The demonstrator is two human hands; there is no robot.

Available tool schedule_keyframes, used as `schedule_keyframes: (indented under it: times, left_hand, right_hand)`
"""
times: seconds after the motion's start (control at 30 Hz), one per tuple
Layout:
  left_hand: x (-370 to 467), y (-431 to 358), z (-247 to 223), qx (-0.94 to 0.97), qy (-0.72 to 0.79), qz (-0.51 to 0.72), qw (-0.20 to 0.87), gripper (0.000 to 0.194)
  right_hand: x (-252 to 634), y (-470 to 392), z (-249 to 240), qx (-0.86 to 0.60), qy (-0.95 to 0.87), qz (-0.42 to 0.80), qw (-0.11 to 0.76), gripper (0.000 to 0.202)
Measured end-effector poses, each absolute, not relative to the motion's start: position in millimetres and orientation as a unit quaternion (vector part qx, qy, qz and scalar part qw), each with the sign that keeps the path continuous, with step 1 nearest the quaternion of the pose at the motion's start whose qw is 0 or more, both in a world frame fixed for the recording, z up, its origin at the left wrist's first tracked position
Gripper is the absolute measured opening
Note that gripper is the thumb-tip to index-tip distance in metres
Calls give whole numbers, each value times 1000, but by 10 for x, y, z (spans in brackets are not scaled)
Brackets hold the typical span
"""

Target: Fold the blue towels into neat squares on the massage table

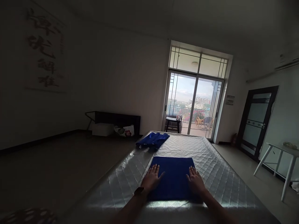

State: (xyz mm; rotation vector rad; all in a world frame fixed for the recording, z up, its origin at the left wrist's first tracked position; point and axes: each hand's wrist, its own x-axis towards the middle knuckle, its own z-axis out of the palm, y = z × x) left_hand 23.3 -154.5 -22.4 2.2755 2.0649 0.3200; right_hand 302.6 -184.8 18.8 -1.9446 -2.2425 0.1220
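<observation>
Seemingly, smoothing is in hand: left hand [151, 180] and right hand [195, 181], each grip open, palm down, rest along opposite sides of the flat blue cloth [174, 177] on a quilted surface [218, 175]; the next move calls for even pressure. Beyond lies rumpled blue fabric [153, 140].

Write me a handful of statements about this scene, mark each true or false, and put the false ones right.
1. The left hand and the right hand both rest on the flat blue cloth. True.
2. The right wrist wears the watch. False: the dark watch is on the left wrist.
3. A crumpled blue cloth lies beyond the flat one. True.
4. Both cloths lie on the floor. False: they lie on the silvery quilted cover.
5. The right hand has a closed grip. False: it lies open, palm down.
6. A white stool stands at the right of the picture. True.
</observation>
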Motion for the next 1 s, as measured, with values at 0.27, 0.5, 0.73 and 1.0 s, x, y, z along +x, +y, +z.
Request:
schedule_keyframes:
  times: [0.27,0.5,0.73,1.0]
  left_hand:
    - [205,-1519,-252,740,665,101,14,87]
    - [175,-1495,-185,743,667,61,16,82]
    - [1039,-1463,-251,815,565,124,-23,68]
    - [1664,-1534,-408,890,445,99,19,65]
  right_hand:
    - [3066,-1951,82,-656,-744,76,102,65]
    - [3032,-1983,106,-664,-735,84,111,66]
    - [3028,-1929,54,-664,-736,81,104,67]
    - [3073,-1893,-47,-646,-754,65,99,63]
